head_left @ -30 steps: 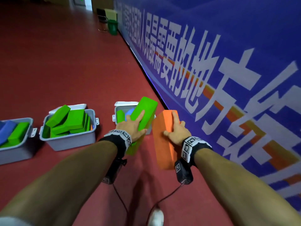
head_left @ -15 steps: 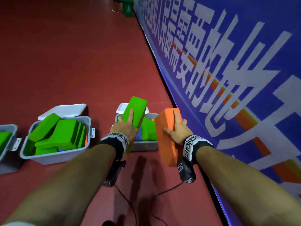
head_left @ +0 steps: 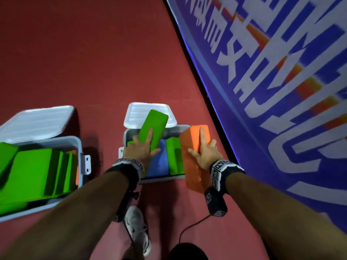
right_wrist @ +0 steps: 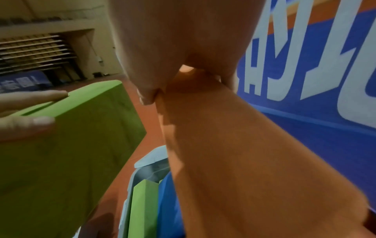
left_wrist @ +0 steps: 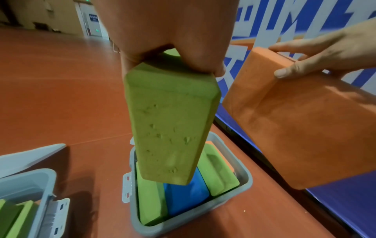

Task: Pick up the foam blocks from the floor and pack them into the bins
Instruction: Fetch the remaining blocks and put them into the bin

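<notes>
My left hand [head_left: 143,149] grips a green foam block [head_left: 155,126] and holds it tilted over the middle grey bin [head_left: 125,139]. In the left wrist view the green block [left_wrist: 171,122] hangs just above the blocks in that bin [left_wrist: 242,173]. Inside stand two green blocks and a blue block [head_left: 158,162]. My right hand [head_left: 204,154] grips an orange foam block [head_left: 194,158] on edge, at the bin's right side. The orange block [right_wrist: 234,153] fills most of the right wrist view.
A second grey bin [head_left: 79,158] at the left is packed with green blocks, its white lid [head_left: 37,121] behind it. Another white lid [head_left: 148,111] lies behind the middle bin. A blue banner wall [head_left: 281,91] runs along the right. My shoe [head_left: 136,228] and cables are below.
I have stepped closer, and the bins now lie right under my hands. Both blocks have come down toward the middle bin, the green one over its opening.
</notes>
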